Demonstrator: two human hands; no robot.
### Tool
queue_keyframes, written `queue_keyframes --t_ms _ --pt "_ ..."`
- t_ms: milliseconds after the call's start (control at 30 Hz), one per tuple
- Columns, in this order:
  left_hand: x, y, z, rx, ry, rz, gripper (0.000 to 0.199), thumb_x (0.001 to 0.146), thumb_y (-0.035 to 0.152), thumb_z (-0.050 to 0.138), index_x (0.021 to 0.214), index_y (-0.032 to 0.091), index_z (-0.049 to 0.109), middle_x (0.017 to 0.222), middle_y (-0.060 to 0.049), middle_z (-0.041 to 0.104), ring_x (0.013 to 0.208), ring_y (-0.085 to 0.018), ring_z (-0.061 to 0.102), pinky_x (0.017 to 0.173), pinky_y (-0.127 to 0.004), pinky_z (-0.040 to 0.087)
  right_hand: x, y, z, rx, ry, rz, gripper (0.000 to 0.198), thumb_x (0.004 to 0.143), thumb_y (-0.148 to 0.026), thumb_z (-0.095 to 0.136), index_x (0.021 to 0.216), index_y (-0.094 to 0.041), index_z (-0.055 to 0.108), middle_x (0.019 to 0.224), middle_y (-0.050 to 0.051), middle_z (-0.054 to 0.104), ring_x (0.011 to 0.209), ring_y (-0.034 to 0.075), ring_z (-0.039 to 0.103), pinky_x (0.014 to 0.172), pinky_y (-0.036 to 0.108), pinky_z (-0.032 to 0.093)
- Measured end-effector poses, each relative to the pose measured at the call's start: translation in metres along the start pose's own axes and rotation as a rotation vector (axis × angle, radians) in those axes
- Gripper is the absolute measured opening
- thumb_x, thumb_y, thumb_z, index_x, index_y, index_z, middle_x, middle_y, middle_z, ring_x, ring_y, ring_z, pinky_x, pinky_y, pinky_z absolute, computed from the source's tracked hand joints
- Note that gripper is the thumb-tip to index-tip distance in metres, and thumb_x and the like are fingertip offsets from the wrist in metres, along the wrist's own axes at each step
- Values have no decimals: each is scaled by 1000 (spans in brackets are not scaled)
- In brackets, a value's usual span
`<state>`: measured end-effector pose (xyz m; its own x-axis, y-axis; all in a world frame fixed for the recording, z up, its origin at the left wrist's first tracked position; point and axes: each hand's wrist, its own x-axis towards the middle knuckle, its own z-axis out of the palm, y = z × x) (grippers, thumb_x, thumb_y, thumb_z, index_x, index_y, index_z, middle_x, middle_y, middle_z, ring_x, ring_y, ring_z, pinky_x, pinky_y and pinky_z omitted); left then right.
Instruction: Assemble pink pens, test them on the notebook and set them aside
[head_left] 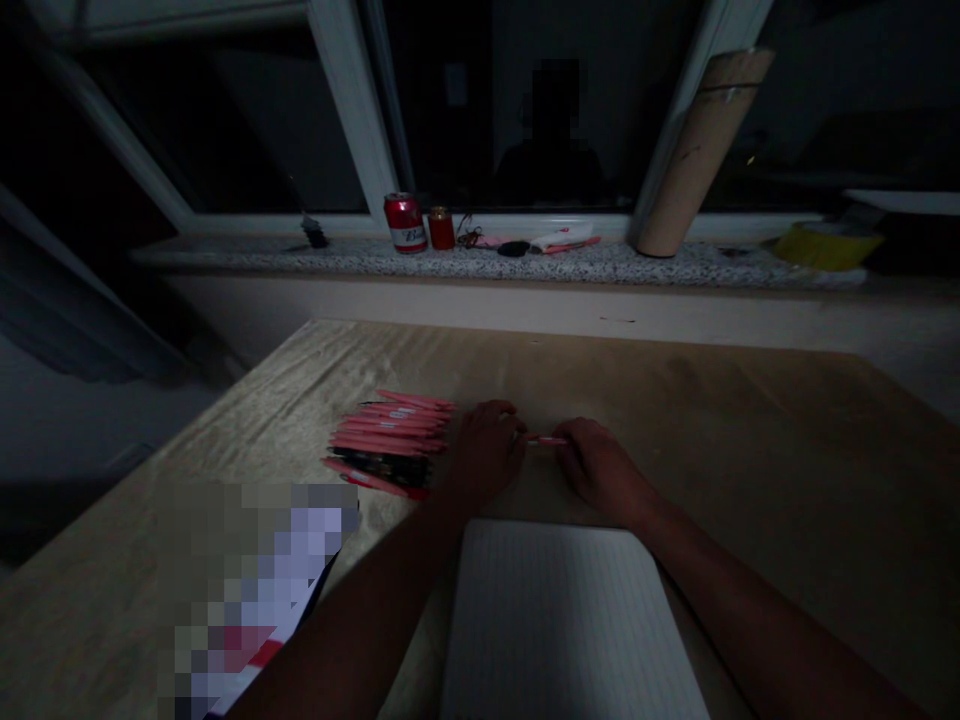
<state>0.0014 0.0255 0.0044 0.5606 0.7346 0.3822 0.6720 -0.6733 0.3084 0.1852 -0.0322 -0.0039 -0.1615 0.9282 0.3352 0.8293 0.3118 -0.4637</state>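
Note:
A slim pink pen (549, 441) lies crosswise between my two hands, low over the table. My right hand (596, 460) is closed on its right end. At the other end, the curled fingers of my left hand (487, 450) close on the pen, and its tip is hidden by them. Just left of my left hand lies a stack of pink pens (390, 428) side by side. Several black pens (382, 464) lie at the near edge of that stack, with another pink pen below them. An open lined notebook (562, 620) rests between my forearms.
A pixelated screen-like object (300, 560) lies at the left on the cloth-covered table (750, 450). On the window sill (262, 255) stand a red can (406, 222), a small red jar (441, 229), a tall tube (705, 150) and a yellow tape roll (825, 246).

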Motion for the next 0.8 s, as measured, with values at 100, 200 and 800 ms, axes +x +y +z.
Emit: queue_keyframes --t_ms 100,200,800 --pt "1 -2 1 -10 3 -14 17 84 25 48 92 19 62 109 -7 56 105 -21 48 93 -38 36 -1 -6 -2 23 -31 -48 17 85 -22 44 94 -15 57 88 8 60 83 21 53 76 33 39" --pt "2 -2 3 -13 4 -19 16 83 25 49 89 19 62 108 -6 56 103 -20 49 92 -37 37 -2 -13 -3 25 -65 -76 19 88 -27 44 93 -16 59 88 9 60 84 21 54 77 33 39" --pt "3 -1 3 -10 -35 8 20 84 33 51 86 20 66 113 -7 55 109 -21 47 94 -39 35 5 3 6 142 45 38 14 84 -23 52 84 -20 65 80 5 60 73 15 57 67 27 43"
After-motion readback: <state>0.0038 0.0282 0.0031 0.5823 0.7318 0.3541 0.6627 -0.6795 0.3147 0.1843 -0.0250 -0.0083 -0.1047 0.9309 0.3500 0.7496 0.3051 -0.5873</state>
